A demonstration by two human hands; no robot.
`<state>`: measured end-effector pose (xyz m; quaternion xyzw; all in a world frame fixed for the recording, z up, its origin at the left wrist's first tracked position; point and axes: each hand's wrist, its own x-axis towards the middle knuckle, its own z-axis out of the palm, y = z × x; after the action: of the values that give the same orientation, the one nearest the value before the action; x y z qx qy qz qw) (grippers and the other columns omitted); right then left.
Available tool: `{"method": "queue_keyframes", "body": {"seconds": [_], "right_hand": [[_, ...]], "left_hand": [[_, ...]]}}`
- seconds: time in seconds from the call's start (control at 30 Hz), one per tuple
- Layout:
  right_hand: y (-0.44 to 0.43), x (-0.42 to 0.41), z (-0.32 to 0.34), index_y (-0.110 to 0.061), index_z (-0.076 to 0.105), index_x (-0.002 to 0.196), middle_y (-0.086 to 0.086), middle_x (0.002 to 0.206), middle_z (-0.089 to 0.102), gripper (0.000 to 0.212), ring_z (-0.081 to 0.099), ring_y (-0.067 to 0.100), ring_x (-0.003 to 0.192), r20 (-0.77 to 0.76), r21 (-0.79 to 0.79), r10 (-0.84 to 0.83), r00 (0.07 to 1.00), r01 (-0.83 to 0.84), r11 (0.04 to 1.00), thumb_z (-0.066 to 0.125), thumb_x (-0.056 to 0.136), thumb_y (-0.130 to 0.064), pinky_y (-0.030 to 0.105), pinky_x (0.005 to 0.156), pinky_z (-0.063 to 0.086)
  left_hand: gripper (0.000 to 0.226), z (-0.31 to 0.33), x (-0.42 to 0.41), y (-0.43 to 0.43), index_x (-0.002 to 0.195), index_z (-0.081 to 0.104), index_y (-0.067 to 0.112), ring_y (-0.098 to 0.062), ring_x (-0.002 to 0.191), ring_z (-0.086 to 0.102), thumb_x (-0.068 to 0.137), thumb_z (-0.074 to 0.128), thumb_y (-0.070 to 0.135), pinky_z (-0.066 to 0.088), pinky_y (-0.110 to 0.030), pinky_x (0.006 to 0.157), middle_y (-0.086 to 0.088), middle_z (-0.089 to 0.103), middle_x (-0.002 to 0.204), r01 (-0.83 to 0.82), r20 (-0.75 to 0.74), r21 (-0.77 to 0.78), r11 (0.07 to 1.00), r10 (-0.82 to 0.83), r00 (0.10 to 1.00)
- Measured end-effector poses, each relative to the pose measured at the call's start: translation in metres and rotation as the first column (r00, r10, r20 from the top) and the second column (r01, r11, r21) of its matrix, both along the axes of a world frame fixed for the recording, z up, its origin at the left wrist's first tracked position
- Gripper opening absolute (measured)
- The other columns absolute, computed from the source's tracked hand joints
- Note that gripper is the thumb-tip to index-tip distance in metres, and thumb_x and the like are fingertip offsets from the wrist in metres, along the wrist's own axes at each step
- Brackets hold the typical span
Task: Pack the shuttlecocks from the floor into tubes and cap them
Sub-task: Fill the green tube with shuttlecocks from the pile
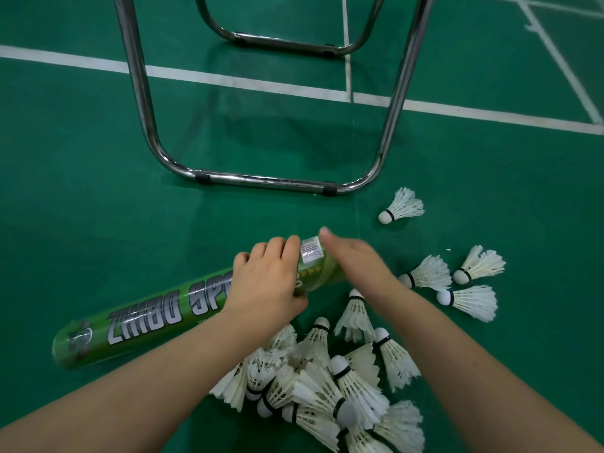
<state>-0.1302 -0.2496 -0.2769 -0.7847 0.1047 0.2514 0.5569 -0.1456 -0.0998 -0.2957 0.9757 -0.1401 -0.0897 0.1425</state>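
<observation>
Green tube [147, 318], large lettering: "ZHIBO SP…", perhaps "SPORTS"

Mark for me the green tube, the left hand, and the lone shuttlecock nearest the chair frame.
green tube [147, 322]: head view, on the lettered side of its body.
left hand [266, 279]: head view, on the back of the hand gripping the tube.
lone shuttlecock [401, 207]: head view, on its feather skirt.
</observation>
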Motion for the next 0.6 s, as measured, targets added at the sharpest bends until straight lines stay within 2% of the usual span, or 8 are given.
{"method": "queue_keyframes", "body": {"seconds": [0.03,0.1,0.17,0.23,0.4,0.6], "right_hand": [[-0.009,0.004,0.001,-0.025,0.067,0.076,-0.008,0.079,0.068,0.039,0.065,0.008,0.085,0.088,-0.026,-0.128,0.988,0.131,0.991,0.042,0.094,-0.049,0.019,0.075,0.045],[-0.036,0.016,-0.006,-0.02,0.068,0.065,-0.005,0.073,0.07,0.043,0.067,0.014,0.081,0.231,-0.097,-0.304,0.924,0.333,0.938,0.043,0.095,-0.04,0.033,0.086,0.049],[-0.063,0.027,-0.017,-0.019,0.067,0.065,-0.001,0.074,0.07,0.04,0.066,0.021,0.083,0.265,-0.171,-0.398,0.878,0.449,0.877,0.046,0.094,-0.035,0.045,0.092,0.048],[-0.08,0.031,-0.029,-0.019,0.067,0.068,0.0,0.075,0.069,0.036,0.064,0.022,0.085,0.243,-0.243,-0.444,0.863,0.497,0.833,0.046,0.094,-0.032,0.046,0.092,0.047],[-0.088,0.015,-0.057,-0.007,0.068,0.085,0.015,0.093,0.069,0.031,0.061,0.031,0.09,0.178,-0.392,-0.382,0.907,0.421,0.818,0.046,0.094,-0.026,0.038,0.08,0.047],[-0.067,-0.026,-0.062,-0.012,0.067,0.082,0.003,0.082,0.067,0.029,0.062,0.023,0.083,0.08,-0.342,-0.203,0.976,0.219,0.914,0.045,0.095,-0.026,0.028,0.071,0.044]], "left_hand": [[0.076,-0.001,0.004,-0.003,0.137,0.021,0.021,-0.019,0.116,0.039,0.077,0.063,0.042,0.032,-0.037,0.097,0.003,0.04,0.127,-0.003,-0.013,-0.003,1.0,0.003,1.0],[0.073,-0.004,0.011,-0.006,0.135,0.023,0.021,-0.02,0.115,0.041,0.078,0.063,0.042,0.033,-0.038,0.096,0.001,0.042,0.125,0.001,-0.046,0.015,1.0,0.0,0.999],[0.073,-0.008,0.016,-0.008,0.135,0.023,0.021,-0.021,0.115,0.041,0.078,0.063,0.042,0.034,-0.039,0.097,0.001,0.043,0.125,0.009,-0.068,0.034,0.999,-0.006,0.998],[0.073,-0.012,0.02,-0.009,0.135,0.023,0.021,-0.021,0.115,0.041,0.078,0.064,0.042,0.034,-0.039,0.098,0.001,0.043,0.125,0.008,-0.075,0.041,0.999,-0.005,0.997],[0.073,-0.014,0.02,-0.016,0.135,0.022,0.021,-0.021,0.115,0.042,0.079,0.062,0.044,0.035,-0.039,0.097,0.001,0.043,0.125,0.034,-0.066,0.07,0.997,-0.029,0.997],[0.075,-0.018,0.002,-0.034,0.136,0.021,0.02,-0.022,0.117,0.042,0.078,0.062,0.045,0.035,-0.037,0.096,0.001,0.042,0.127,0.115,-0.046,0.101,0.988,-0.11,0.993]]}}
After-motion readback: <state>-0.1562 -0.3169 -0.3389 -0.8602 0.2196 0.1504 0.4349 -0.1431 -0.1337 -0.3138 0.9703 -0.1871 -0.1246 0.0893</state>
